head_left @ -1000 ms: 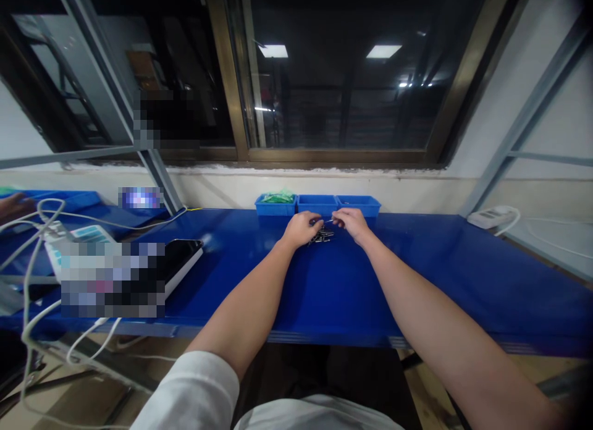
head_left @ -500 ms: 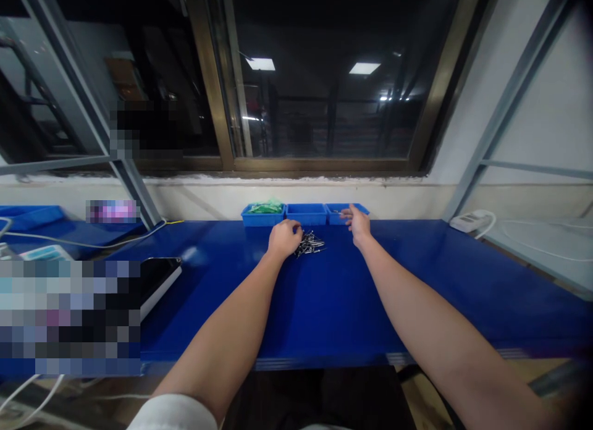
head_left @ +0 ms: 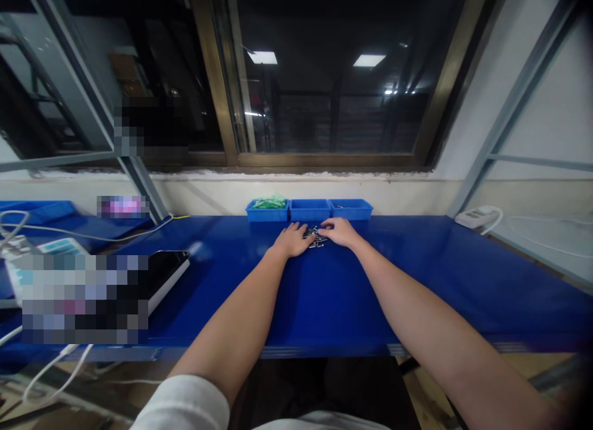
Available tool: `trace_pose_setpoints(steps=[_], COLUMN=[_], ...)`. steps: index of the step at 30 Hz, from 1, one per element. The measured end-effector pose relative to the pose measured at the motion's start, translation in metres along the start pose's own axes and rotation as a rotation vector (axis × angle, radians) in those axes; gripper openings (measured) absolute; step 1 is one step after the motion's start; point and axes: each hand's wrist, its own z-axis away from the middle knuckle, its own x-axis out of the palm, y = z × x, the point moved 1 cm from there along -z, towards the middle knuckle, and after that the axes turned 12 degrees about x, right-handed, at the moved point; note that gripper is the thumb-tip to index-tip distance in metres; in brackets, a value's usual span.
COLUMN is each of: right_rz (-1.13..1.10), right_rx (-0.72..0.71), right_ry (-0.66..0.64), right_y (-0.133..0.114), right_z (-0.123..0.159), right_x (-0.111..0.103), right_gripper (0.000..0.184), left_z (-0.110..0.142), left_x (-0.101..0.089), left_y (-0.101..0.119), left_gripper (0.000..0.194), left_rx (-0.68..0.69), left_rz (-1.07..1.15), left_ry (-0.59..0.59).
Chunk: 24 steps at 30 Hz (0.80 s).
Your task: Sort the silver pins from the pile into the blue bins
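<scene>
A small pile of thin metal screws (head_left: 317, 238) lies on the blue tabletop, partly hidden by my hands. My left hand (head_left: 291, 239) rests flat at the pile's left side, fingers spread and the thumb touching the screws. From the right, my right hand (head_left: 341, 231) reaches over the pile with thumb and forefinger apart at its edge. I see nothing held in it, though its fingertips are small in view. Just behind stand three blue bins: the left bin (head_left: 267, 215) with green packets (head_left: 270, 202), the middle bin (head_left: 310, 214), and the right bin (head_left: 351, 214) with a small metal piece inside.
The blue table (head_left: 319, 300) runs up to the wall under a window. A dark-topped device (head_left: 169, 266) and a blurred patch are at the left. A white power strip (head_left: 477, 217) with a cable sits at the right, near a grey metal frame post (head_left: 514, 102).
My right hand has moved from over the right bin, left and down to the pile. My left hand has flattened, its fingers spreading beside the screws. The camera view has shifted slightly.
</scene>
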Motion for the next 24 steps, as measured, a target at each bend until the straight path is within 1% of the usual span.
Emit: trace_pose_setpoints(steps=[2, 3, 8, 11, 13, 16, 18, 20, 22, 24], right_rz=[0.07, 0.085, 0.057, 0.059, 0.069, 0.057, 0.044, 0.03, 0.003, -0.044], right_rx=[-0.057, -0.075, -0.096, -0.086, -0.105, -0.144, -0.165, -0.193, -0.215, -0.209], right_ry=[-0.045, -0.058, -0.067, -0.064, -0.059, -0.021, 0.001, 0.009, 0.018, 0.022], right_y=[-0.005, -0.006, -0.005, -0.005, -0.005, -0.007, -0.01, -0.012, -0.014, -0.015], right_z=[0.003, 0.004, 0.007, 0.007, 0.007, 0.007, 0.008, 0.009, 0.008, 0.007], right_x=[0.004, 0.005, 0.005, 0.005, 0.006, 0.006, 0.006, 0.005, 0.004, 0.003], right_gripper=[0.024, 0.021, 0.014, 0.012, 0.012, 0.015, 0.016, 0.018, 0.019, 0.019], left_z=[0.0, 0.0, 0.0, 0.0, 0.0, 0.0, -0.001, -0.001, -0.002, -0.003], left_x=[0.002, 0.003, 0.002, 0.002, 0.001, -0.003, -0.008, -0.012, -0.015, -0.017], left_y=[0.002, 0.003, 0.003, 0.003, 0.004, 0.007, 0.011, 0.015, 0.018, 0.019], left_gripper=[0.068, 0.068, 0.065, 0.065, 0.065, 0.059, 0.049, 0.037, 0.028, 0.025], left_rx=[-0.013, -0.015, -0.01, -0.008, -0.003, 0.034, 0.095, 0.163, 0.207, 0.22], left_rz=[-0.004, -0.006, -0.005, 0.004, 0.005, -0.009, -0.017, -0.011, 0.003, 0.008], left_ry=[-0.057, -0.064, -0.06, -0.063, -0.048, 0.049, 0.152, 0.229, 0.27, 0.292])
